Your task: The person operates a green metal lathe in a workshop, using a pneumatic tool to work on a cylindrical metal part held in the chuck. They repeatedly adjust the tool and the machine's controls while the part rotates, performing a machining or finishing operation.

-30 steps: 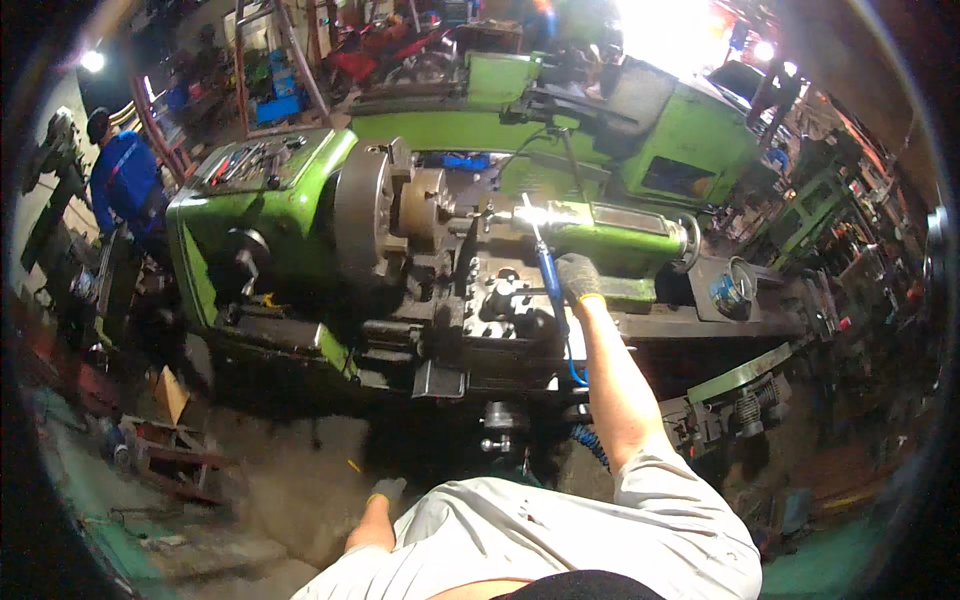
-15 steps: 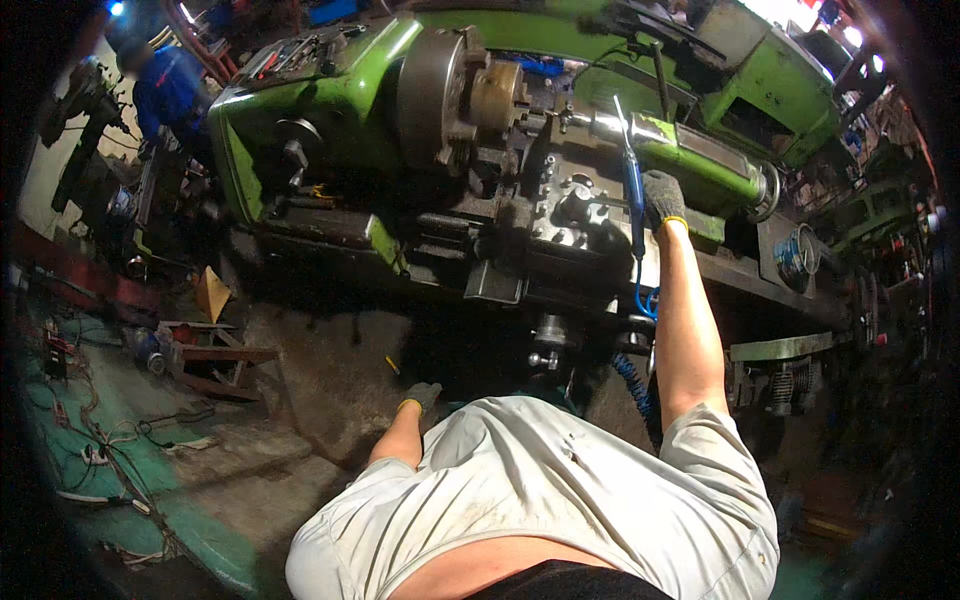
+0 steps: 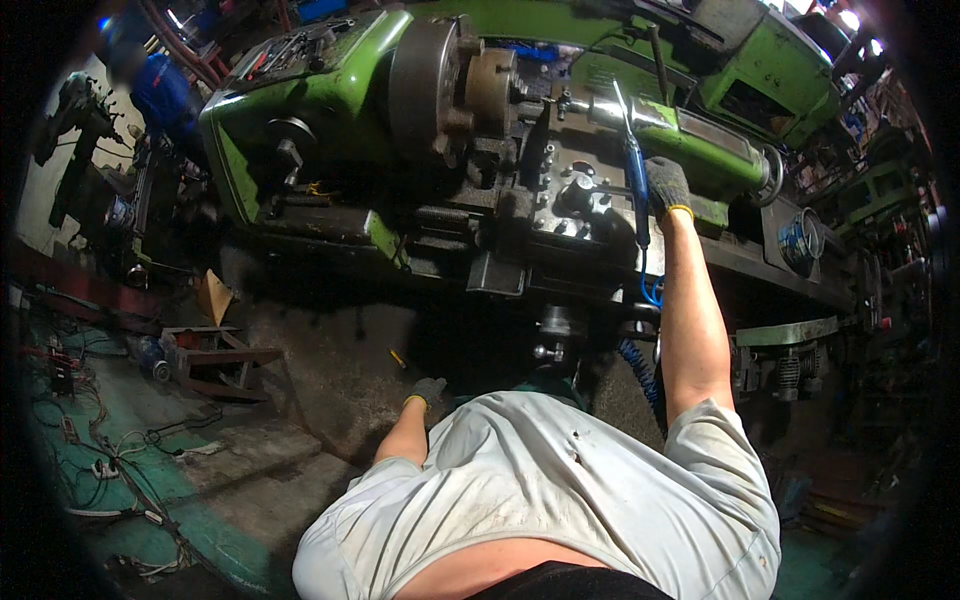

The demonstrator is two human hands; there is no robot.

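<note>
My right hand [image 3: 668,187], in a dark grey knit glove with a yellow cuff, is closed around a blue air blow gun [image 3: 638,180]. Its long thin nozzle [image 3: 621,103] points away from me, toward the tailstock [image 3: 655,125] of a green lathe. A blue hose [image 3: 650,292] hangs from its near end. Beside the gun, on the left, sits the lathe's tool post [image 3: 577,195]. Farther left are the big chuck [image 3: 425,95] and a brownish round workpiece [image 3: 490,92]. My left hand [image 3: 430,389], gloved too, hangs low by my shirt; its fingers are too dark to read.
Hand tools lie on the green headstock [image 3: 290,50]. Below the carriage juts a handwheel [image 3: 560,322], with a coiled blue hose [image 3: 640,372] nearby. A small metal stand [image 3: 222,360] and loose cables [image 3: 110,450] are on the floor at left. A person in blue [image 3: 165,90] is at far left.
The view has shifted slightly. My right hand still grips the blow gun at nearly the same spot over the carriage; my left hand stays low.
</note>
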